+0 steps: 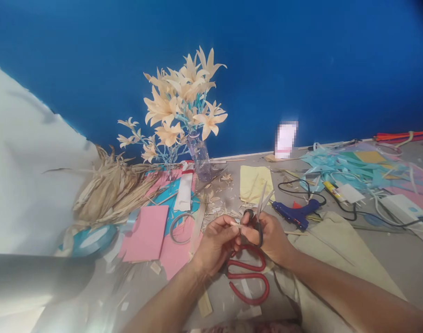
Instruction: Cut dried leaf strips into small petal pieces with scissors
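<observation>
My right hand (274, 238) is closed round small scissors (261, 203) with dark handles. Their slim blades point up and away from me, spread apart. Between the fingertips of my left hand (213, 245) is a small pale strip (236, 225), perhaps dried husk, partly hidden by the fingers. The right thumb and fingertips meet the left ones at that strip. Below both hands, on the table, lies a larger pair of scissors with red loop handles (251, 275); its blades are hidden under my left hand.
Pale handmade flowers (169, 108) stand in a clear bottle (200, 159) behind. Dried husks (105, 194), pink sheets (147, 233) and a tape roll (172, 231) lie left. A blue glue gun (296, 212), power strip (401, 208) and turquoise ribbons (339, 162) are right. Scraps litter the table.
</observation>
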`<state>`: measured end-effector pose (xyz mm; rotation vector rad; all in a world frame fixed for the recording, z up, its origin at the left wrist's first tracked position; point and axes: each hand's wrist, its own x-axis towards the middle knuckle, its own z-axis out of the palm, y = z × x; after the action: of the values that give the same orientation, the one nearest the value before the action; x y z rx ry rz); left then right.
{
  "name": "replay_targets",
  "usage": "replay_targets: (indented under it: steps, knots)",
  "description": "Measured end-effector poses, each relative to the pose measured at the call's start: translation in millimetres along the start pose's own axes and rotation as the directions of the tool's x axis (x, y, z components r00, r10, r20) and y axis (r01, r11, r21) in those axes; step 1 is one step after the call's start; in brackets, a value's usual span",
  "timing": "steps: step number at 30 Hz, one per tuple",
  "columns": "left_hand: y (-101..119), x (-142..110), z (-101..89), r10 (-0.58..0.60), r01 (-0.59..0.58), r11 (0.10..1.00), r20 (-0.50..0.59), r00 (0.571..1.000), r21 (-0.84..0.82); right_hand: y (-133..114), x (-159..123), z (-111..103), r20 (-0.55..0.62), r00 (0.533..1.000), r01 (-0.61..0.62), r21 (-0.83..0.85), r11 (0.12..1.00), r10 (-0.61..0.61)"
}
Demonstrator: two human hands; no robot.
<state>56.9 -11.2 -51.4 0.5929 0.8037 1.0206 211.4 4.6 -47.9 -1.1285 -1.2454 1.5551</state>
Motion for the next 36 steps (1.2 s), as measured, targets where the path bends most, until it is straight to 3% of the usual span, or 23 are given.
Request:
replay_targets:
  steps: [5, 7, 11, 13, 16, 22, 29, 36]
  knots:
    - [-2, -1, 2.7, 0.024, -0.023, 0.999, -0.054, 0.998, 0.025, 2, -2, 6, -0.033, 0.999, 0.017, -0.103, 0.995, -0.02]
    - [-1, -1, 2.1, 0.092, -0.087, 0.994, -0.077, 0.993, 0.06, 2, 0, 5, -0.008, 1.0, 0.026, -0.151, 0.988, -0.027]
    - [5, -1, -4.1, 0.285, -0.26, 0.946, -0.109, 0.952, 0.195, 3, 2, -1, 0.247, 0.969, 0.014, -0.173, 0.985, 0.029]
    - [9, -1, -6.8, 0.323, -0.288, 0.925, -0.112, 0.94, 0.25, 3, 0, -3, 0.377, 0.921, -0.032, -0.185, 0.982, 0.101]
    - [14, -3, -6.9, 0.36, -0.3, 0.895, -0.136, 0.923, 0.329, 2, -3, -3, 0.455, 0.872, -0.091, -0.218, 0.972, 0.183]
    - [20, -7, -1.5, 0.383, -0.276, 0.873, -0.214, 0.899, 0.403, -5, -5, 1, 0.443, 0.869, -0.096, -0.281, 0.955, 0.218]
    - [20, -4, -4.7, 0.398, -0.27, 0.844, -0.203, 0.895, 0.462, 1, -5, 3, 0.397, 0.878, -0.154, -0.294, 0.943, 0.267]
    - [19, -2, -9.4, 0.321, -0.268, 0.908, -0.123, 0.939, 0.322, 11, 0, -5, 0.41, 0.885, -0.121, -0.255, 0.959, 0.221]
